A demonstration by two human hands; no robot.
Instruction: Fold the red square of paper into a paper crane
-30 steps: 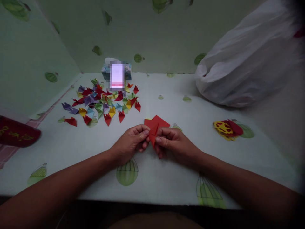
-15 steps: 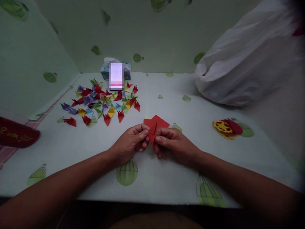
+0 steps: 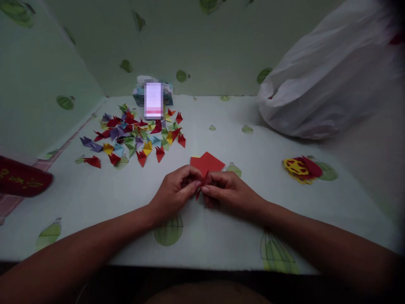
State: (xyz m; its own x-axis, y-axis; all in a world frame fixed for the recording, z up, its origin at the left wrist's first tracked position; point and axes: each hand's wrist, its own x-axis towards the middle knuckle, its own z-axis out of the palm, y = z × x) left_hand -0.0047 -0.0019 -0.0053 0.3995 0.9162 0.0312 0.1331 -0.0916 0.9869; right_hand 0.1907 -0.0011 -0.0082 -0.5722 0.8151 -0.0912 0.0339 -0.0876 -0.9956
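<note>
Between my two hands is a small folded piece of red paper [image 3: 198, 194], seen nearly edge-on as a thin sliver. My left hand [image 3: 179, 185] pinches it with thumb and fingertips from the left. From the right, my right hand [image 3: 226, 188] pinches it too, thumb tip close to the left thumb. Fingers cover most of the folded paper. Just beyond the hands, flat red paper sheets [image 3: 209, 162] lie on the table, with a yellow edge showing under them. Many folded paper cranes [image 3: 142, 158] in several colours are spread at the back left.
A lit phone [image 3: 153, 99], blurred out, leans against a tissue box [image 3: 168, 95] behind the cranes. A big white plastic bag [image 3: 303, 97] fills the back right. Yellow and red cut-out shapes [image 3: 295, 168] lie at right. A dark red object with yellow lettering [image 3: 25, 177] is at the left edge.
The folded red paper has turned from showing a broad face to nearly edge-on. Both hands have closed nearer together around it, and the left has shifted slightly right.
</note>
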